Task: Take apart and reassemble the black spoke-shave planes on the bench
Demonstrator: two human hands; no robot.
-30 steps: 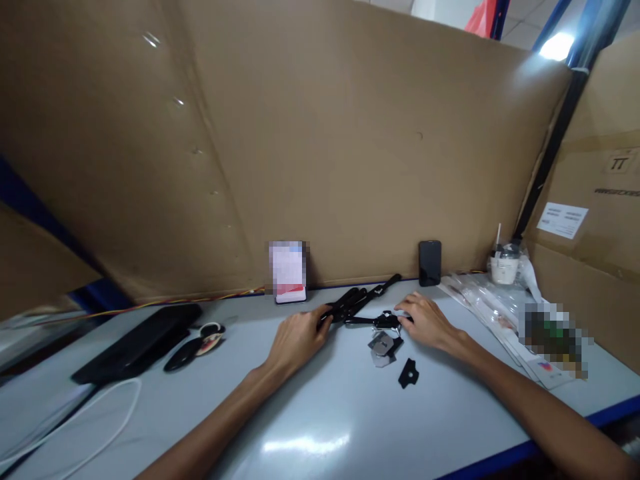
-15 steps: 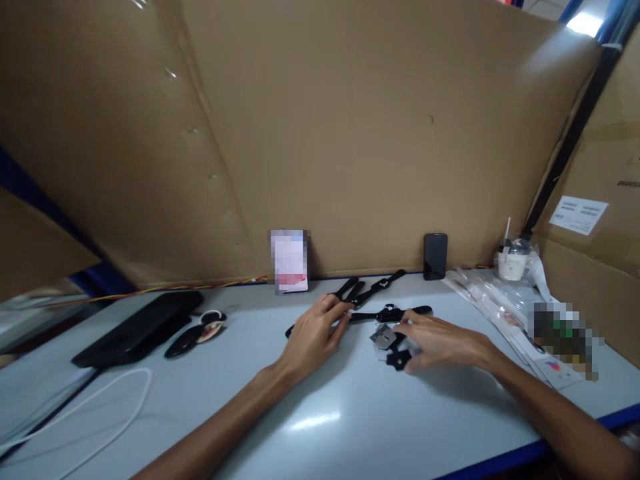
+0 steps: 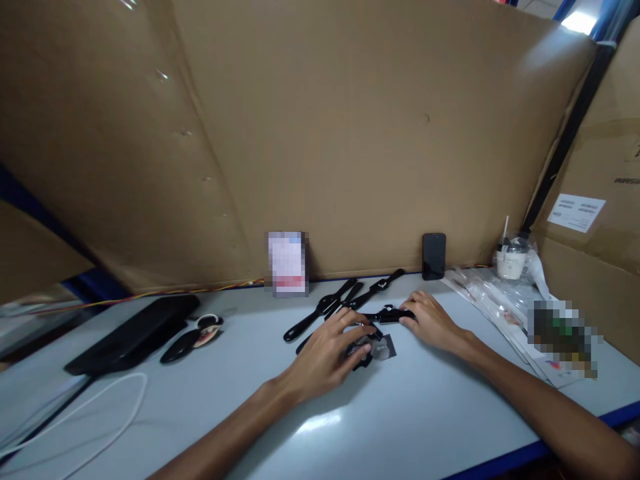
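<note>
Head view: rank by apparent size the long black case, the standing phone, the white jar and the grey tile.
1. long black case
2. standing phone and white jar look about alike; not ranked
3. grey tile, smallest, though nearer the camera

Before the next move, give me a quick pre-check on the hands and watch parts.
1. Right hand touches the black watch: ok.
2. Left hand on the small flat pieces: ok.
3. Either hand actually gripping anything: cannot tell.
4. Loose straps lying flat beyond the left hand: ok.
5. Phone propped upright, apart from both hands: ok.
6. White cable far from both hands: ok.
</note>
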